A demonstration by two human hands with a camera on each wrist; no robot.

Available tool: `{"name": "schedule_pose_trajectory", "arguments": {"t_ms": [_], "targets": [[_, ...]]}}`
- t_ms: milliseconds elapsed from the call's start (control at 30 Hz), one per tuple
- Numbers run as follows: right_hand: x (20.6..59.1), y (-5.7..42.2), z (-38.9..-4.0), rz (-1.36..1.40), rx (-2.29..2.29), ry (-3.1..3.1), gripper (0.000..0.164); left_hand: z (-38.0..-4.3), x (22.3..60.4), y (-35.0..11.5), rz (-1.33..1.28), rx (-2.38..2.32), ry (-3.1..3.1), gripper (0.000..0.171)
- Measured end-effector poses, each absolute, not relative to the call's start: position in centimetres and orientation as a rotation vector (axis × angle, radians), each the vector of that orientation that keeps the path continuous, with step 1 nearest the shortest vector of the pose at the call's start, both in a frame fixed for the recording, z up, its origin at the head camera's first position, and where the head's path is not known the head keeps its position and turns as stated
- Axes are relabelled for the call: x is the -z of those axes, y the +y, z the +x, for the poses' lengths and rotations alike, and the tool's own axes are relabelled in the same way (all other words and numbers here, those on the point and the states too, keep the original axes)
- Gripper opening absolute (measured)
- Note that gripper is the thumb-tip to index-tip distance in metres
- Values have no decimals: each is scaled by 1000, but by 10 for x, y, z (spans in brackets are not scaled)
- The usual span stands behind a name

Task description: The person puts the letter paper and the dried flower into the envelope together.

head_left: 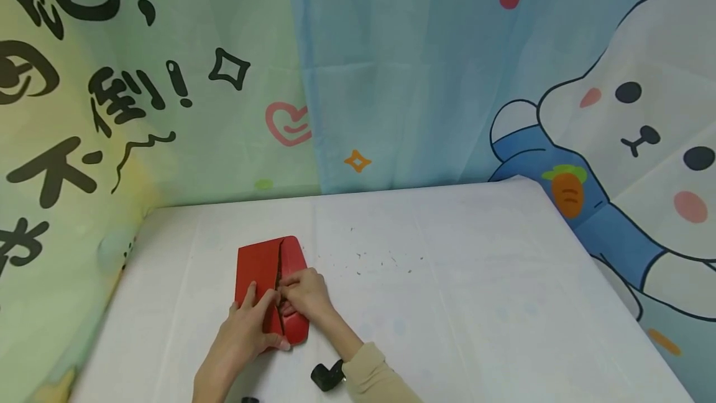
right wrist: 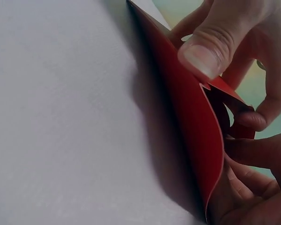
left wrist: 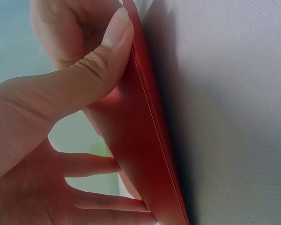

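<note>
A red paper envelope (head_left: 258,266), its rounded flap folded out to the right, stands tilted on the white table. My left hand (head_left: 240,334) holds it from the left, thumb on the near edge and fingers spread over the front. That thumb (left wrist: 96,70) lies against the red paper in the left wrist view. At the opening, my right hand (head_left: 307,294) has bent fingers on the mouth's edge. The right wrist view shows some of its fingertips (right wrist: 241,147) going behind the flap (right wrist: 196,136). What lies inside the envelope is hidden.
The white tabletop (head_left: 447,303) carries small dark specks (head_left: 386,261) right of the envelope. A black piece (head_left: 327,376) sits by the right wrist, close to the sleeve (head_left: 380,375). Printed curtains (head_left: 391,79) hang along the back and left sides.
</note>
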State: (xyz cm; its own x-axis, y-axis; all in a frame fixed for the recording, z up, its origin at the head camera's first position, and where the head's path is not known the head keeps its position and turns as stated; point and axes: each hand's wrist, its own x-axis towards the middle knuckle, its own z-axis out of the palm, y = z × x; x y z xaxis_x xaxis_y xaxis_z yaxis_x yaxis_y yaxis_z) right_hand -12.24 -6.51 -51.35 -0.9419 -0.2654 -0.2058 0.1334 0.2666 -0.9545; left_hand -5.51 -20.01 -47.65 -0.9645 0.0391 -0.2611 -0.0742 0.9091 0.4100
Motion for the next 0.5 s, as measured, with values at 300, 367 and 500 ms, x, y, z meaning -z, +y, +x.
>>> {"name": "schedule_pose_trajectory", "arguments": {"t_ms": [300,367,500], "targets": [[516,-72,-123,-143,1688,2286,14,-56,476,-198,-25,-596,2806,82],[517,-72,-123,-146,1694,2290,14,-56,476,-198,-28,-593,2804,83],[519,-72,-124,-137,1703,2296,14,-56,476,-198,-37,-590,2796,84]]}}
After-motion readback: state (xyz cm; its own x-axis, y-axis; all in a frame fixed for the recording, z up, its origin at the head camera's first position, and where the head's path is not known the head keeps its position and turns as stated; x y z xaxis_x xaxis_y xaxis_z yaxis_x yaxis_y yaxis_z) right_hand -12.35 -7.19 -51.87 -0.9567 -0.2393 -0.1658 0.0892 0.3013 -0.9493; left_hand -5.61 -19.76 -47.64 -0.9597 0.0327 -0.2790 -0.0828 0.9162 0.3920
